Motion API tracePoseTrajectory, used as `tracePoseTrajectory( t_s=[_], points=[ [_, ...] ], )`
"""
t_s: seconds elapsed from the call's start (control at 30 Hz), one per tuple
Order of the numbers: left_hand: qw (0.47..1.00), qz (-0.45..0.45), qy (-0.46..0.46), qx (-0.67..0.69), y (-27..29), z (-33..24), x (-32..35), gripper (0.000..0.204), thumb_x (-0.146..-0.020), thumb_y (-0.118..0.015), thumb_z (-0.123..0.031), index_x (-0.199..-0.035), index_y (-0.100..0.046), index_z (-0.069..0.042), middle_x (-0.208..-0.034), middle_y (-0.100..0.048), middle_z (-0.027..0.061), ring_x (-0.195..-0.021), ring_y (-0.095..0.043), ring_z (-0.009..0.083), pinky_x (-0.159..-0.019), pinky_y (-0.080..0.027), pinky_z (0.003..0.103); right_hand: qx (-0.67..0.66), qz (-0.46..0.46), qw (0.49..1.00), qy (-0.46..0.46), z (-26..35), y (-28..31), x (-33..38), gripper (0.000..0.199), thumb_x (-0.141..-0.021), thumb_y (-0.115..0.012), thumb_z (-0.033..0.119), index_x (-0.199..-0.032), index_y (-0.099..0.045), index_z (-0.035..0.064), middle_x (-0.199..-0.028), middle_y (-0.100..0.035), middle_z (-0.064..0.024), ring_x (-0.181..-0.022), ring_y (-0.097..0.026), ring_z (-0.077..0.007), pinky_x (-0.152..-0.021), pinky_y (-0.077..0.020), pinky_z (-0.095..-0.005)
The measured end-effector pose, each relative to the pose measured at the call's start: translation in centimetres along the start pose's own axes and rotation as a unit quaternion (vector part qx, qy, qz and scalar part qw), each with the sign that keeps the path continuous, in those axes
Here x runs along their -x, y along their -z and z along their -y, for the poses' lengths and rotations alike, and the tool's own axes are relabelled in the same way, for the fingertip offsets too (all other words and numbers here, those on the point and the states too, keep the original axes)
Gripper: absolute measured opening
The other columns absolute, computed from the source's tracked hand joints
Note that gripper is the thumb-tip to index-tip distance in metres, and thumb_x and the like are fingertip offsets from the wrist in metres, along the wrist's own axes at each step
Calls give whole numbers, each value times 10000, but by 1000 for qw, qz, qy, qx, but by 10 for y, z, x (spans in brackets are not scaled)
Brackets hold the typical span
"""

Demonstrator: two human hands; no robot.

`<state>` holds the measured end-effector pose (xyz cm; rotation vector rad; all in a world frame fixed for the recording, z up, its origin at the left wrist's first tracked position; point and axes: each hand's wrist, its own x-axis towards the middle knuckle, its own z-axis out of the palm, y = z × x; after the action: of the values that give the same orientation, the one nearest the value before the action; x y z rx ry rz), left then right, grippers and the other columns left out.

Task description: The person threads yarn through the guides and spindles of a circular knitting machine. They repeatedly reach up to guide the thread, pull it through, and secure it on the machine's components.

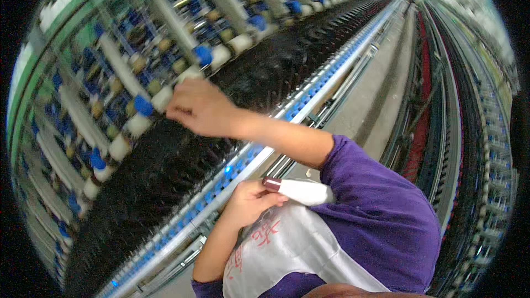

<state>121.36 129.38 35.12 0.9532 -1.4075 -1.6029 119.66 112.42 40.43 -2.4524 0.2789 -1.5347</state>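
Note:
My left hand point(247, 201), low in front of my body, is closed around the brown end of a bobbin wound with white yarn point(305, 191). The yarn-covered part points to the right, over my white apron point(292, 237). Stretched across to the upper left, my right hand point(200, 107) is at a row of white rollers point(163, 98) on a long spinning frame. Its fingers are curled together in a pinch, slightly blurred; what they hold, if anything, is too small to make out. A blue roller end cap point(143, 105) is just left of the fingers.
Below the rollers runs a dark band of spindles point(160, 157), edged by a metal rail with blue parts point(232, 171). A grey floor aisle point(381, 85) stretches away on the right. Beyond it stands another long machine point(441, 105) with a red strip.

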Motion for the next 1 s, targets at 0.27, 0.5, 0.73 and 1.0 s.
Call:
tracePoseTrajectory(
  t_s=[0.27,0.5,0.73,1.0],
  points=[
    [982,-166,-58,64,-4,7,-2,116,-815,-588,-37,-845,-639,63,-685,-612,81,-598,-565,142,-609,-464,258,-46,36,996,-67,-2,24,48,86,-758,-610,161,-729,-592,82,-716,-527,-58,-748,-512,-259,-677,-424,-366],
    [958,-225,-40,173,0,36,-6,174,-865,-548,-87,-914,-603,70,-643,-588,73,-600,-557,144,-646,-471,287,-118,116,972,-166,9,52,113,113,-777,-575,185,-758,-594,75,-749,-558,-73,-770,-564,-268,-664,-459,-378],
    [975,-169,37,142,-50,50,-23,208,-859,-588,-119,-938,-610,72,-676,-592,68,-636,-564,140,-665,-464,263,-167,102,961,-194,7,115,157,120,-789,-587,176,-795,-597,57,-774,-585,-76,-743,-585,-260,-649,-464,-373],
    [991,-90,87,49,-164,77,-131,211,-860,-593,-162,-968,-615,18,-691,-586,37,-665,-565,135,-697,-469,281,-241,138,917,-285,-12,289,242,159,-841,-578,173,-930,-609,46,-886,-626,-50,-810,-592,-173,-706,-462,-308]
  ],
)
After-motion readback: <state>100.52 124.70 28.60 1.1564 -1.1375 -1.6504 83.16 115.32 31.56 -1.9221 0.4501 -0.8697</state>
